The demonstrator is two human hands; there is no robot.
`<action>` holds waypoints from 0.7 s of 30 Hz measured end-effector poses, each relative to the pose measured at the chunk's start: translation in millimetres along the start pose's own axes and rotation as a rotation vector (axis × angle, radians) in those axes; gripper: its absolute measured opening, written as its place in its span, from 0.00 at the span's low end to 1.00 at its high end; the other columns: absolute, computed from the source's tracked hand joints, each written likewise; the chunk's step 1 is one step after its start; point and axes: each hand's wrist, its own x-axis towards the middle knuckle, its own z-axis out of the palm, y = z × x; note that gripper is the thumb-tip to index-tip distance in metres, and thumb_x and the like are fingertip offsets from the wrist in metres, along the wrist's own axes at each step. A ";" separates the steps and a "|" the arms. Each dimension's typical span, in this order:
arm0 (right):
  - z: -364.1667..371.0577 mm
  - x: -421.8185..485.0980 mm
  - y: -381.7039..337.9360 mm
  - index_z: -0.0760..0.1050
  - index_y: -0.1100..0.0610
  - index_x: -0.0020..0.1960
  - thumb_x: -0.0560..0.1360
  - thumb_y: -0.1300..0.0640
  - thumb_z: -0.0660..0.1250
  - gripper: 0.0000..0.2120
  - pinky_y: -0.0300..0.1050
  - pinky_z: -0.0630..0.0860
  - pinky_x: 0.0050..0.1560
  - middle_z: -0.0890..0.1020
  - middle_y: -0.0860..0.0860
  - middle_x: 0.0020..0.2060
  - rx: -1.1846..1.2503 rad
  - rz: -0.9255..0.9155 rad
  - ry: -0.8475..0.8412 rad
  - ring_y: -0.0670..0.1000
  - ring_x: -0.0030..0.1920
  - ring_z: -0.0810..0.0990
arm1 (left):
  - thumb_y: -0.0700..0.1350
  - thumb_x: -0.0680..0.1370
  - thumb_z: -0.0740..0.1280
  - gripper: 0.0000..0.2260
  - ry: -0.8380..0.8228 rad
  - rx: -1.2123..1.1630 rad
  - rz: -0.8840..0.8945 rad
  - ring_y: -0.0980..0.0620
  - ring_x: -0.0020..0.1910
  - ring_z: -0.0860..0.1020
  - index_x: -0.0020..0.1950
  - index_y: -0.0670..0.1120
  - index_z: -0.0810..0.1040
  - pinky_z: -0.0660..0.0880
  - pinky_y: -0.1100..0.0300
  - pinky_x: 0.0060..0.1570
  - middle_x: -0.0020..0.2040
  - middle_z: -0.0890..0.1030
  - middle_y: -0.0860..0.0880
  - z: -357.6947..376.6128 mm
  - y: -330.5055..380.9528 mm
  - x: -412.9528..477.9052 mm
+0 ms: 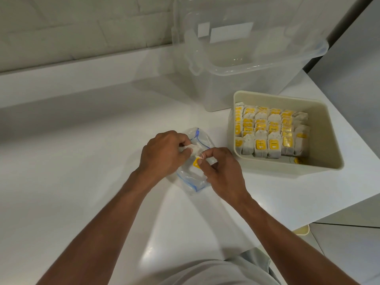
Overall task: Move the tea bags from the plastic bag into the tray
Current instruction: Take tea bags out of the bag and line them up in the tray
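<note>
Two bare forearms reach in from the near edge and meet over the bag (193,177) at centre. Left hand (162,153): knuckles up, fingers curled, pinching a tea bag (194,150) at the bag's far end. Right hand (223,171): fingers bent inward, thumb and forefinger pinched on the yellow tag (197,162) and its thread. Bag: clear plastic with blue zip lines, lying flat on the counter (82,182), its middle hidden by both hands; contents hard to make out. Tray (327,140): cream, right of the hands, holding upright rows of tea bags (271,132) with yellow tags; right strip bare. Box (246,64): clear plastic, far side of the tray, top cut off by the frame. Counter: white, glossy. Wall (72,27): pale tiles, far left. Floor (345,243): grey, near right.
</note>
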 end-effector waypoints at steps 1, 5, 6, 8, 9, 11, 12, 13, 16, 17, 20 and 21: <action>-0.8 0.3 -1.8 0.77 0.46 0.44 0.75 0.49 0.69 0.03 0.53 0.80 0.43 0.79 0.38 0.43 -0.038 -0.032 0.018 0.46 0.40 0.82 | 0.53 0.77 0.68 0.05 0.012 -0.048 -0.003 0.52 0.47 0.78 0.51 0.57 0.81 0.71 0.59 0.41 0.46 0.81 0.58 -1.9 -1.3 1.4; -7.7 4.0 -12.5 0.77 0.47 0.46 0.77 0.51 0.69 0.02 0.44 0.78 0.40 0.81 0.38 0.34 -0.027 -0.045 -0.032 0.42 0.33 0.80 | 0.50 0.76 0.68 0.04 -0.030 -0.162 -0.011 0.53 0.44 0.78 0.50 0.58 0.78 0.77 0.55 0.45 0.43 0.82 0.59 -10.0 -3.2 7.2; -10.4 5.6 -15.5 0.78 0.46 0.47 0.77 0.51 0.69 0.01 0.44 0.78 0.40 0.81 0.38 0.34 -0.041 -0.068 -0.038 0.42 0.33 0.80 | 0.50 0.75 0.68 0.04 -0.038 -0.164 -0.016 0.53 0.46 0.78 0.49 0.57 0.79 0.77 0.54 0.46 0.43 0.82 0.59 -11.9 -3.6 8.6; -17.5 9.5 -25.0 0.79 0.47 0.51 0.78 0.50 0.68 0.04 0.42 0.78 0.40 0.81 0.39 0.35 -0.101 -0.119 -0.034 0.41 0.34 0.80 | 0.52 0.75 0.68 0.02 -0.019 -0.177 -0.024 0.54 0.47 0.79 0.47 0.57 0.80 0.78 0.52 0.48 0.43 0.83 0.60 -14.2 -6.7 12.6; -22.1 11.6 -30.0 0.79 0.47 0.53 0.78 0.49 0.68 0.05 0.41 0.77 0.40 0.81 0.39 0.36 -0.163 -0.150 -0.032 0.41 0.34 0.80 | 0.53 0.75 0.69 0.02 0.000 -0.191 -0.019 0.55 0.48 0.80 0.46 0.57 0.80 0.78 0.51 0.48 0.43 0.83 0.61 -15.7 -8.2 13.7; -33.4 16.3 -39.9 0.80 0.47 0.53 0.78 0.47 0.68 0.06 0.42 0.77 0.42 0.83 0.41 0.39 -0.370 -0.211 -0.073 0.42 0.38 0.81 | 0.54 0.75 0.70 0.02 0.030 -0.237 -0.024 0.56 0.47 0.80 0.44 0.58 0.81 0.79 0.51 0.48 0.42 0.83 0.62 -19.1 -10.8 15.9; -39.5 17.8 -45.1 0.80 0.46 0.51 0.77 0.47 0.68 0.06 0.43 0.77 0.42 0.83 0.41 0.39 -0.469 -0.224 -0.150 0.44 0.39 0.81 | 0.55 0.74 0.71 0.02 0.038 -0.264 -0.033 0.55 0.45 0.80 0.44 0.58 0.82 0.79 0.51 0.47 0.42 0.83 0.62 -20.7 -11.8 17.1; -45.7 19.5 -49.5 0.80 0.47 0.50 0.77 0.48 0.69 0.05 0.43 0.77 0.42 0.82 0.39 0.38 -0.492 -0.224 -0.262 0.44 0.39 0.81 | 0.54 0.74 0.71 0.02 0.046 -0.286 -0.040 0.55 0.43 0.80 0.44 0.58 0.82 0.80 0.50 0.46 0.42 0.83 0.61 -22.0 -12.8 18.6; -55.3 26.1 -65.5 0.81 0.50 0.46 0.75 0.54 0.73 0.02 0.36 0.74 0.36 0.80 0.39 0.31 -0.192 -0.127 -0.541 0.43 0.31 0.80 | 0.53 0.75 0.72 0.02 0.057 -0.299 -0.027 0.56 0.39 0.80 0.44 0.56 0.83 0.80 0.54 0.41 0.41 0.83 0.59 -27.3 -12.8 22.9; -54.3 31.0 -66.5 0.81 0.50 0.45 0.74 0.54 0.73 0.01 0.37 0.74 0.37 0.81 0.39 0.31 -0.141 -0.126 -0.496 0.43 0.31 0.80 | 0.51 0.76 0.72 0.02 0.015 -0.363 -0.013 0.59 0.37 0.79 0.44 0.54 0.83 0.77 0.58 0.38 0.40 0.83 0.58 -29.3 -12.1 23.4; -48.1 50.2 -61.0 0.80 0.47 0.47 0.74 0.48 0.70 0.04 0.47 0.77 0.45 0.84 0.43 0.37 -0.473 -0.223 -0.138 0.47 0.40 0.82 | 0.45 0.77 0.72 0.03 -0.223 -0.645 -0.044 0.62 0.28 0.72 0.45 0.47 0.82 0.66 0.70 0.28 0.38 0.83 0.52 -35.3 -3.1 18.4; -47.4 54.0 -58.7 0.79 0.47 0.47 0.74 0.47 0.69 0.05 0.49 0.77 0.47 0.85 0.43 0.38 -0.514 -0.220 -0.103 0.48 0.42 0.82 | 0.45 0.77 0.72 0.03 -0.228 -0.645 -0.037 0.61 0.28 0.72 0.45 0.47 0.82 0.66 0.70 0.27 0.38 0.83 0.52 -34.6 -3.1 18.2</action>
